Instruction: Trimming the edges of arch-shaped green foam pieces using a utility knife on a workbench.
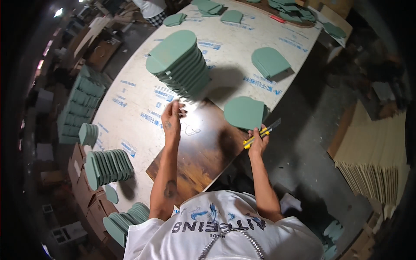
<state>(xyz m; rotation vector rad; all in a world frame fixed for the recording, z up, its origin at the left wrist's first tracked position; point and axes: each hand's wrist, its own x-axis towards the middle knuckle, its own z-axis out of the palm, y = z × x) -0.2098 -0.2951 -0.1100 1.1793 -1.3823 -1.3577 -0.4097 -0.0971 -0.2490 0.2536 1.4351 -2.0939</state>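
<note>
My right hand [259,139] is closed round a yellow utility knife [250,142], whose blade end points up and to the right. Just beyond those fingers, a rounded green pad [242,112] lies at the table's right edge; whether the hand touches it I cannot tell. My left hand [172,118] hovers over the near part of the table, fingers loosely bent and a little apart, with nothing visible in them. A tall stack of the same green pads [178,56] rises right beyond it. Beneath both hands is a glossy brown board [195,151].
The pale printed table [130,104] carries another green pile [269,61] at right and leaning rows of pads [108,167] at left. A red-handled tool [276,18] lies at the far end. Stacked beige sheets [368,173] stand on the right; cardboard boxes [84,186] line the left.
</note>
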